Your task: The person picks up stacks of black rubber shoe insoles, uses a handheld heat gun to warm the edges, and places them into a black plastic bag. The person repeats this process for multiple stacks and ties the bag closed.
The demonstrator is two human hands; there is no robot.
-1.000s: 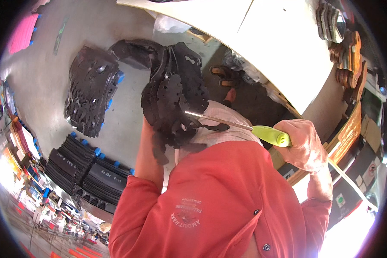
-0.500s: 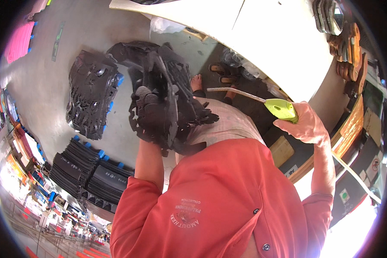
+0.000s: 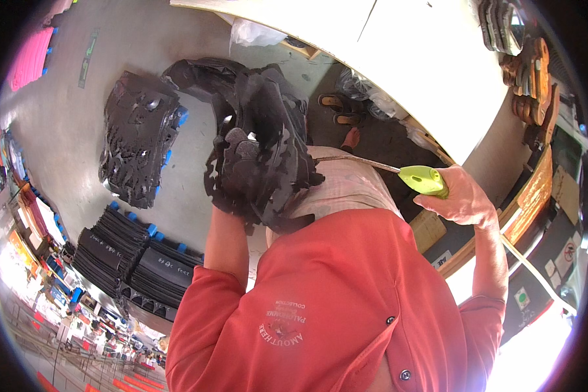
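Observation:
A bundle of thin black sheets with ragged cut-out edges point(image 3: 261, 130) hangs in front of my body on the left. My left forearm point(image 3: 228, 238) reaches up beneath it; the sheets hide my left hand and its fingers. My right hand point(image 3: 464, 196) is closed around the yellow-green handle of a tool point(image 3: 423, 181) with a long, thin, slightly bent rod. The rod points left across my lap, its tip at the right edge of the bundle. Whether the tip touches the sheets, I cannot tell.
A pile of black cut-out sheets point(image 3: 134, 140) lies on the floor to the left, with stacks of black sheets point(image 3: 170, 268) nearer. A white tabletop point(image 3: 405, 65) spans the far right. Sole-shaped pieces point(image 3: 539, 72) line the right side. Sandals point(image 3: 336, 102) lie under the table.
The black bundle has turned and shifted slightly right. The tool's rod has come down, its tip now at the bundle's edge. My right hand has moved slightly lower.

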